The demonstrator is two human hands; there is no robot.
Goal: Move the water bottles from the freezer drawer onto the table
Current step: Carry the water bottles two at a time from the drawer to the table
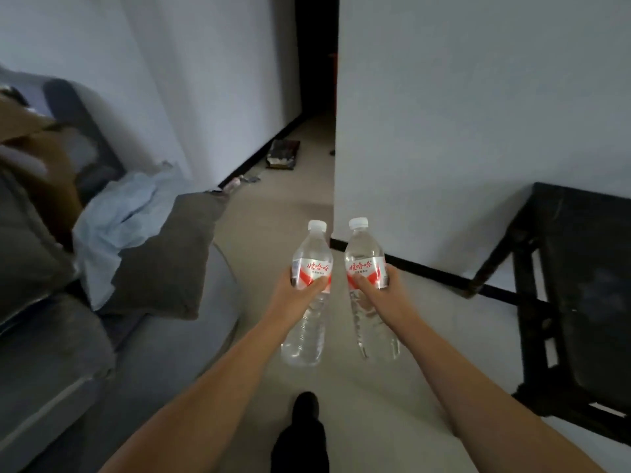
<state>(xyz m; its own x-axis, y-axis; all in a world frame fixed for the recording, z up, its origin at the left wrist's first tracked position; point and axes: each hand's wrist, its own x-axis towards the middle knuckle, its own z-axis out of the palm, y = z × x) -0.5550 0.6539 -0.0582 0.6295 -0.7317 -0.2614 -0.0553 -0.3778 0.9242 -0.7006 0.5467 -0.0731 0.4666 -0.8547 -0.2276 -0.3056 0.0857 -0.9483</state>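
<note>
Bottles, 2 of them, ride out front above the pale floor (273,216), caps tilted away. Left hand (300,290) wraps the left bottle (309,268) at its red-and-white label; right hand (375,285) clasps the right bottle (363,264) likewise. Grey sofa (68,336) lies left, dark wooden table (580,268) right.

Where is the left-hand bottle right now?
In the head view, the left bottle is just left of centre, gripped at its label by the left hand, beside the right bottle, above the floor.
</note>
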